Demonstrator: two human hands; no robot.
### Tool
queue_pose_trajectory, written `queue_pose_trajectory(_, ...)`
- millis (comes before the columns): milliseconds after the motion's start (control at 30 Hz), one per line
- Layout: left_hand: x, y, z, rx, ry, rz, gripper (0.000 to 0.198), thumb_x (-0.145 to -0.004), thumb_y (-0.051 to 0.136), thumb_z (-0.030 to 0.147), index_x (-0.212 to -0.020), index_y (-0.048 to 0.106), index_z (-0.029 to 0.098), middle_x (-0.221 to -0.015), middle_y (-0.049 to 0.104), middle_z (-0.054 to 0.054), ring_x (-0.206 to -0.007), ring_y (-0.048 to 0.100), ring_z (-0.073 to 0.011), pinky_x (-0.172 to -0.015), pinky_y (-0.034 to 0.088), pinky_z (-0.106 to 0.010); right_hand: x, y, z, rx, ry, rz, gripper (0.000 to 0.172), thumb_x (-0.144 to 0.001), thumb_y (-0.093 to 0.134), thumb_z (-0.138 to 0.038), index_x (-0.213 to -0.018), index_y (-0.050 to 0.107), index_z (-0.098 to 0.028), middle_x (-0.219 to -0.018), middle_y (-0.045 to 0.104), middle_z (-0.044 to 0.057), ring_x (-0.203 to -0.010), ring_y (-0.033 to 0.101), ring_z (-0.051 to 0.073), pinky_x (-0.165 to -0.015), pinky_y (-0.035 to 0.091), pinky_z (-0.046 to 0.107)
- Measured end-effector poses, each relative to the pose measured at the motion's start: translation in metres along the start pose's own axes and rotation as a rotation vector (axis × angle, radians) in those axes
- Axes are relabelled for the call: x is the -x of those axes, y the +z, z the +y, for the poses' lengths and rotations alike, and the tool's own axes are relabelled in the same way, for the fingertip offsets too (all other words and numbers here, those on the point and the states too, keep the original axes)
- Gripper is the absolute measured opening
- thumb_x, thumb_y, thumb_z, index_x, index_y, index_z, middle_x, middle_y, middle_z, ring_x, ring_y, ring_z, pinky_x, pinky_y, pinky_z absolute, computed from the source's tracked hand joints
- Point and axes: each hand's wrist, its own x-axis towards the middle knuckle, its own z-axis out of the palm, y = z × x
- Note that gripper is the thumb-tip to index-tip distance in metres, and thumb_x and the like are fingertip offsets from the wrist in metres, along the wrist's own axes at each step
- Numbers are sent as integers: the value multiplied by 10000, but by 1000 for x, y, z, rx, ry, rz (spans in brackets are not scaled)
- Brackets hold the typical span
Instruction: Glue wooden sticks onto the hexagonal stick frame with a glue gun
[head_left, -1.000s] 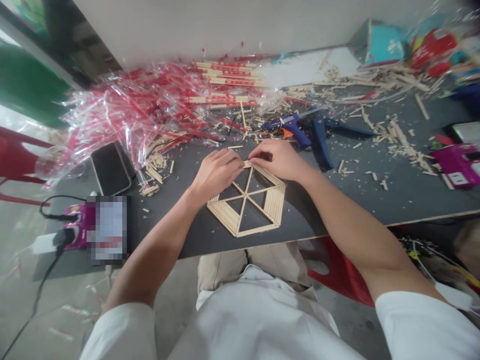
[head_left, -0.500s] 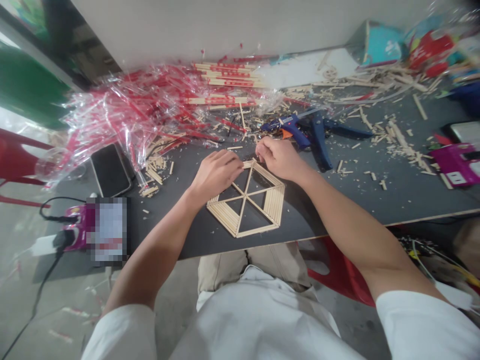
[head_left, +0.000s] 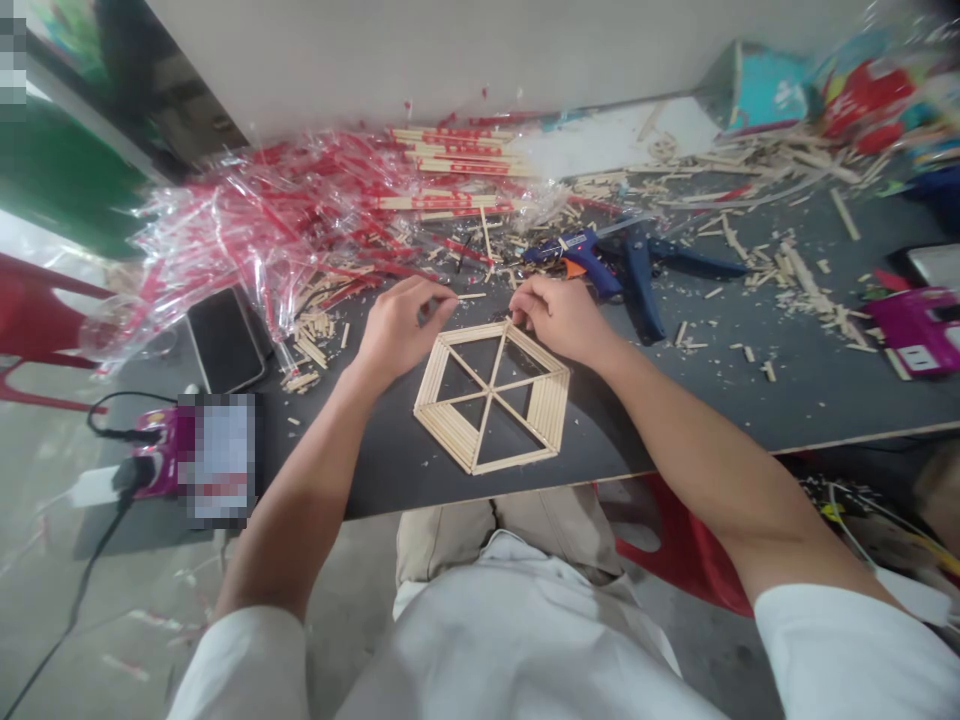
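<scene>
A hexagonal frame of glued wooden sticks point(head_left: 541, 412), with spokes meeting at its centre, lies flat on the dark table. My right hand point(head_left: 559, 312) is at its far corner, fingers curled and pressed together; whatever they grip there is hidden. Off the frame's far left side is my left hand point(head_left: 401, 325), thumb and forefinger brought together in a pinch, with nothing nameable showing between them. Just beyond those fingertips a short stick point(head_left: 472, 296) rests on the table. Behind my right hand lies a blue glue gun point(head_left: 577, 255).
Blue-handled cutters point(head_left: 641, 280) lie by the glue gun. Crumpled red-and-clear wrappers point(head_left: 247, 210) and wrapped chopsticks point(head_left: 465, 160) are heaped at the back. A phone point(head_left: 225, 340) and a purple power strip point(head_left: 159, 450) with cables are at left. Stick offcuts point(head_left: 795, 275) litter the right.
My left hand has moved left and away from the frame, uncovering its far left side. My right hand remains at the far corner, and the frame has stayed put.
</scene>
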Motion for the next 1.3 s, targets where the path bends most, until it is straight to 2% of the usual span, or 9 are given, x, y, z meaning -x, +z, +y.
queue_pose_trajectory(167,-1,-9,-21,72,-94,-230,241,-952,674,377,-1018,815,193,-972,801,-49,-737,643,-152,-768,518,-294,-1,3,6,-34,15,-16,151,-994,560,-275,-907,667,-214,-807,772,40,-573,603,153,-635,487,322)
queue_pose_trajectory(267,0,-7,-25,91,-100,-289,262,-935,678,399,-1027,827,203,-963,802,-47,-751,651,-156,-760,505,-290,-1,3,4,17,-24,-14,152,-991,542,-231,-933,680,-211,-820,769,45,-611,623,169,-682,502,341)
queue_pose_trajectory(400,0,-3,-25,73,-132,-281,298,-943,645,421,-1043,832,212,-997,808,-58,-770,662,-168,-731,492,-296,4,5,-8,150,-183,5,163,-1014,574,-266,-944,713,-216,-920,761,83,-803,670,228,-824,522,404)
queue_pose_trajectory(500,-1,-1,-25,51,-144,-283,323,-954,620,439,-1051,830,214,-1014,812,-60,-787,667,-178,-720,479,-301,8,13,-18,231,-322,-60,203,-1055,584,-322,-991,752,-227,-1011,742,104,-954,656,265,-923,517,446)
queue_pose_trajectory(600,-1,-1,-25,31,-126,-274,342,-969,601,457,-1043,829,213,-1011,810,-61,-806,668,-183,-728,470,-302,10,24,-24,359,-406,-121,234,-1077,578,-324,-1026,781,-222,-1054,725,114,-1025,611,281,-974,498,465)
queue_pose_trajectory(833,0,1,-26,17,-107,-270,355,-990,575,460,-1036,822,209,-998,795,-66,-839,677,-196,-749,473,-308,9,34,-28,536,-447,-116,188,-1068,596,-261,-1081,777,-212,-1076,720,130,-1049,571,294,-963,490,456)
queue_pose_trajectory(1033,0,2,-27,0,-109,-265,327,-998,594,441,-1049,830,221,-1021,803,-67,-862,685,-205,-764,486,-303,9,34,-27,611,-449,-141,335,-1111,472,-206,-996,787,-203,-1021,731,128,-1006,594,282,-922,499,441)
queue_pose_trajectory(1300,0,2,-24,-8,-105,-263,315,-998,595,415,-1057,832,216,-1041,807,-73,-899,705,-224,-801,507,-319,14,35,-31,739,-485,-137,342,-1090,459,-101,-1002,779,-181,-993,720,117,-974,612,261,-831,494,405)
